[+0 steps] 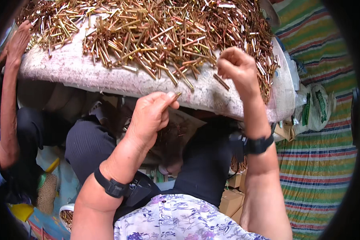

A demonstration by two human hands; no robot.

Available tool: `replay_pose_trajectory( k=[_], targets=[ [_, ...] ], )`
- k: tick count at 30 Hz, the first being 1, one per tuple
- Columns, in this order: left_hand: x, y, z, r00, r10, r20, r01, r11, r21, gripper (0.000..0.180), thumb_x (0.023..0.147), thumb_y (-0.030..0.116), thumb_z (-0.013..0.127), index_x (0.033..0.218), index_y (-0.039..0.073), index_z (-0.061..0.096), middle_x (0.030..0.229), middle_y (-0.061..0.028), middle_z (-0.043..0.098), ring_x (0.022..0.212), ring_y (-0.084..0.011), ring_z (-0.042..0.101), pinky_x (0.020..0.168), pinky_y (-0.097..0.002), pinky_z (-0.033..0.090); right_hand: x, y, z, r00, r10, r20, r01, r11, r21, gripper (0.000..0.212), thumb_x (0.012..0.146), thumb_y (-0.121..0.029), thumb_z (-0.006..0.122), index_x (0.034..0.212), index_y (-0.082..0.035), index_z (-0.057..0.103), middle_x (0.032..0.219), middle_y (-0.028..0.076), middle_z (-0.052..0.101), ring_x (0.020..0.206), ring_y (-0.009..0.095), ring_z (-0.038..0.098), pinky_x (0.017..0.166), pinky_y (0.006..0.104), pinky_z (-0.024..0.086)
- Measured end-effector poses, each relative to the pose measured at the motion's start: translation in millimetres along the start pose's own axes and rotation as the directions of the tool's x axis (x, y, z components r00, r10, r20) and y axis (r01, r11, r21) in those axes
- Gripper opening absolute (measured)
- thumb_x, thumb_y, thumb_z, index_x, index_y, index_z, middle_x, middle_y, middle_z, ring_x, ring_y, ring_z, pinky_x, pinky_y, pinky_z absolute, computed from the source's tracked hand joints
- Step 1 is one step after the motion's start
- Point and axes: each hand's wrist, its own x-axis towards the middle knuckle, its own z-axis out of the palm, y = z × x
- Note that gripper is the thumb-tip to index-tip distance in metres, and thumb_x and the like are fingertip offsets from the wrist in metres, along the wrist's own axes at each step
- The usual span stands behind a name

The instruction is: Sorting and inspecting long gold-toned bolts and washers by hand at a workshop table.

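A big heap of thin gold-coloured metal bolts point(180, 36) covers the white cloth-covered tabletop point(112, 78) in front of me. My left hand point(152, 110) is in the middle, just off the table's near edge. Its thumb and forefinger pinch a small gold-coloured bolt point(178, 95), of which only the tip shows. Over the right part of the table, my right hand point(240, 70) is raised with its fingers curled in. Whatever lies inside those fingers is hidden. Just below them is a single darker bolt point(221, 82), apart from the heap.
At the far left, another person's hand point(20, 40) rests by the heap. A white sack point(318, 106) stands right of the table on a striped sheet point(316, 172). Cardboard boxes point(230, 202) sit below by my right leg, and a tub point(66, 216) of bolts is at lower left.
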Motion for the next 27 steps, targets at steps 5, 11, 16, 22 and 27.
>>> replay_pose_trajectory(
  k=[5,11,16,22,27],
  targets=[
    [0,-3,11,0.996,-0.028,0.08,0.028,1.0,0.006,0.026,0.088,0.024,0.055,0.072,0.004,0.057,0.049,0.0077,0.031,0.04,-0.0027,0.022,0.039,-0.0204,0.015,-81,-8,39,0.997,-0.004,0.083,-0.025,0.939,0.344,0.013,0.079,0.003,0.062,0.092,0.001,0.065,0.076,0.002,0.062,0.065,0.005,0.056,0.058,0.0182,0.045],
    [0,-7,15,0.992,-0.025,0.127,0.012,0.995,0.096,0.025,0.087,0.023,0.057,0.071,0.003,0.058,0.049,0.0072,0.036,0.04,-0.0021,0.025,0.038,-0.0201,0.016,-98,-5,50,1.0,0.018,0.008,-0.02,0.91,0.414,0.026,0.077,0.009,0.061,0.101,0.0,0.057,0.089,0.004,0.059,0.081,0.007,0.056,0.071,0.0198,0.046],
    [0,-6,13,0.987,-0.043,0.154,0.023,0.992,0.128,0.025,0.085,0.023,0.06,0.072,0.002,0.06,0.051,0.0063,0.041,0.041,-0.0014,0.028,0.039,-0.0189,0.018,-101,-11,56,0.999,-0.045,-0.005,0.043,0.919,0.392,0.035,0.078,0.01,0.06,0.107,-0.002,0.048,0.089,0.005,0.059,0.084,0.008,0.056,0.075,0.0216,0.047],
    [-3,-2,5,0.974,0.045,0.221,-0.108,0.954,0.28,0.026,0.085,0.025,0.061,0.071,0.002,0.063,0.057,0.0045,0.051,0.046,-0.0021,0.037,0.042,-0.0198,0.027,-105,-16,56,1.0,-0.029,0.011,0.024,0.951,0.309,0.035,0.079,0.008,0.06,0.109,-0.002,0.045,0.087,0.003,0.058,0.082,0.005,0.054,0.073,0.0192,0.045],
    [-2,-12,-1,0.939,0.233,0.252,-0.32,0.861,0.395,0.028,0.084,0.024,0.06,0.071,0.0,0.065,0.059,0.0015,0.058,0.055,-0.0056,0.049,0.05,-0.0242,0.041,-109,-16,66,0.999,0.041,0.018,-0.044,0.947,0.319,0.023,0.084,-0.001,0.059,0.104,-0.002,0.048,0.078,-0.001,0.054,0.069,0.002,0.048,0.059,0.016,0.04]
  ],
)
